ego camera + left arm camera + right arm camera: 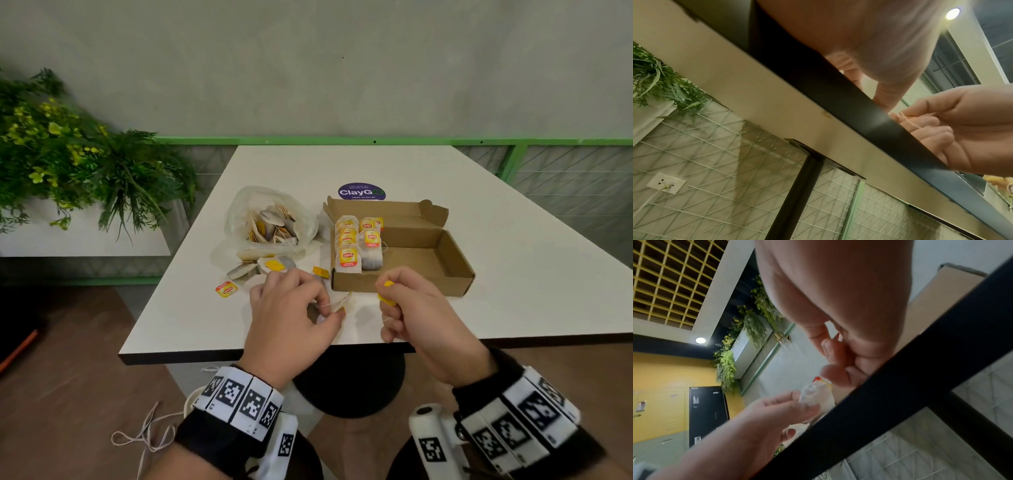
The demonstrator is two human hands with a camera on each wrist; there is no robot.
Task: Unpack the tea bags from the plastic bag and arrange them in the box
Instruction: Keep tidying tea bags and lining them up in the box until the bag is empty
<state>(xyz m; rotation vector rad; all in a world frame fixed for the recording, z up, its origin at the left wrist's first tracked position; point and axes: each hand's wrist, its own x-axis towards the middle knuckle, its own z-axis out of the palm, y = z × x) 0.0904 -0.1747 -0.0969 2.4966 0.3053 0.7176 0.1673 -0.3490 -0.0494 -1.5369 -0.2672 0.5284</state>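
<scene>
Both hands work just in front of the box (404, 270): left hand (291, 315) pinches a tea bag (342, 301), right hand (418, 308) pinches its yellow tag (388, 299). Plastic bag (270, 222) lies left of the box.

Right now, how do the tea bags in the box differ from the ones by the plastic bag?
The tea bags in the box stand upright in neat rows with labels facing forward; those by the plastic bag lie flat in a loose heap on the table. Boxed ones fill only the left end of the box. Both carry yellow tags.
</scene>
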